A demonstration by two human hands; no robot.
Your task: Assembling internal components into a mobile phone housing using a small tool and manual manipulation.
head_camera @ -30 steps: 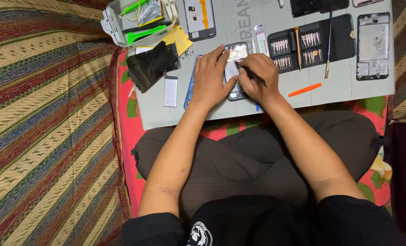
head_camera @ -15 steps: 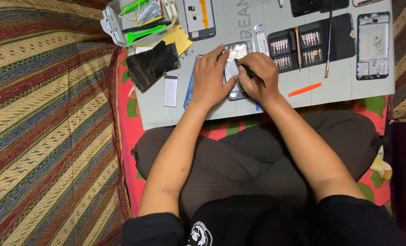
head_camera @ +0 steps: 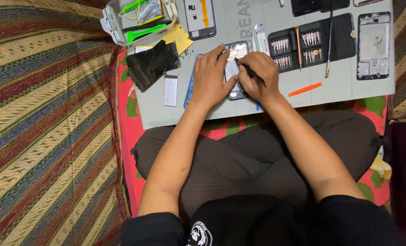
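Pinning opened phone [head_camera: 235,73] on grey mat [head_camera: 330,86], long axis 12-to-6: left hand [head_camera: 210,77] flat at its 9 o'clock; right hand [head_camera: 257,75] pinching black tool [head_camera: 251,73], tip toward 10.

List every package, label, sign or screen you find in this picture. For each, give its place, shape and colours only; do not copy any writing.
Detached phone screen: left part of the grey mat, black glossy rectangle, lying tilted.
Clear plastic package: mat's top left corner, transparent, holding green tools.
Yellow packet: beside the package, flat, partly covered.
White label strip: below the screen, small upright rectangle.
Mat lettering: top centre, pale grey.
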